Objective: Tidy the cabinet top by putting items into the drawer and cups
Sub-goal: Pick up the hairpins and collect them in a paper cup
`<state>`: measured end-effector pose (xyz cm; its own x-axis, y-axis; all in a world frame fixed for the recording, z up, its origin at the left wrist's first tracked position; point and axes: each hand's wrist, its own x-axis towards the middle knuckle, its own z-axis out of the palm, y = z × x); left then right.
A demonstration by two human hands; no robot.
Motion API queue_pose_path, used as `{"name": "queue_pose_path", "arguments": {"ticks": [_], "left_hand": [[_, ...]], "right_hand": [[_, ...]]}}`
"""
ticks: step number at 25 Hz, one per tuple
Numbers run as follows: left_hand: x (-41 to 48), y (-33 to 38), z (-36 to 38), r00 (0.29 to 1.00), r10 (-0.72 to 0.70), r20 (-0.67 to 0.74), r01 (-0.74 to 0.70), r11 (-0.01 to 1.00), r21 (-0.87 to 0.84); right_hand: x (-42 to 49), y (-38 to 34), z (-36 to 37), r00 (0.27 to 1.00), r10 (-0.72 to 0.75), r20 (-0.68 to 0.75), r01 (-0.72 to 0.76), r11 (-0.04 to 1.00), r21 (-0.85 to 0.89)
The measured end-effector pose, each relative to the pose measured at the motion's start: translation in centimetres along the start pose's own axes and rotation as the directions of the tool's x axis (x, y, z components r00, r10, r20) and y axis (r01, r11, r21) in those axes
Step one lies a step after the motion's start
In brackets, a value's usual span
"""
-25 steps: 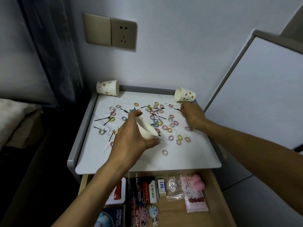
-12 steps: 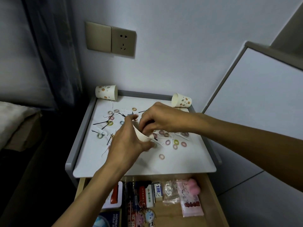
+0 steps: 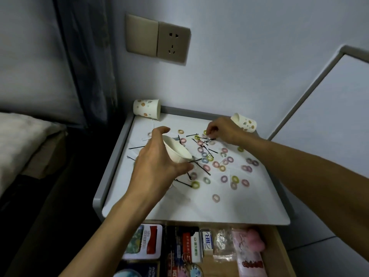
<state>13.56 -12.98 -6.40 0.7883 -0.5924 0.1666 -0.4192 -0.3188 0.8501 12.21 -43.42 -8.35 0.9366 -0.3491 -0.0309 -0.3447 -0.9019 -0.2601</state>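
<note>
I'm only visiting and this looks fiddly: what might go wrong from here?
1. The left hand holds the white cup tilted, so anything in it might slide out.
2. The right hand picks among hair rings tangled with black pins; a pin may come along or flick away.
3. Its wrist is close to the nearby spotted cup lying on its side, which could roll.

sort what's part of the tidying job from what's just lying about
Job:
- white cup, gripped by the left hand
- right hand, fingers down among the hair rings
- bobby pins
- patterned cup back left
- patterned cup back right
- drawer, open

Lying about:
- wall socket
- curtain
- bedding
</note>
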Motion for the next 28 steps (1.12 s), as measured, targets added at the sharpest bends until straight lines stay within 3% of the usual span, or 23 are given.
{"name": "queue_pose_path", "arguments": {"ticks": [8,12,17,28], "left_hand": [[0.2,0.1,-0.2,1.0,-0.01,0.004,0.01,1.0,0.003],[0.2,0.1,-0.1,1.0,-0.02,0.004,0.02,1.0,0.003],[0.3,0.0,0.1,1.0,-0.021,0.006,0.021,1.0,-0.003],[0.4,-0.1,-0.1,1.0,-0.027,-0.003,0.027,0.999,-0.037]], "right_hand": [[0.3,2.1,1.5,0.996,-0.088,0.012,0.089,0.995,-0.049],[0.2,2.2,1.7,0.998,-0.062,0.016,0.063,0.996,-0.07],[-1.3,2.3,2.3,0.998,-0.052,0.031,0.058,0.968,-0.242],[0.5,-0.4,3.4,0.994,-0.069,-0.085,0.061,0.994,-0.094]]}}
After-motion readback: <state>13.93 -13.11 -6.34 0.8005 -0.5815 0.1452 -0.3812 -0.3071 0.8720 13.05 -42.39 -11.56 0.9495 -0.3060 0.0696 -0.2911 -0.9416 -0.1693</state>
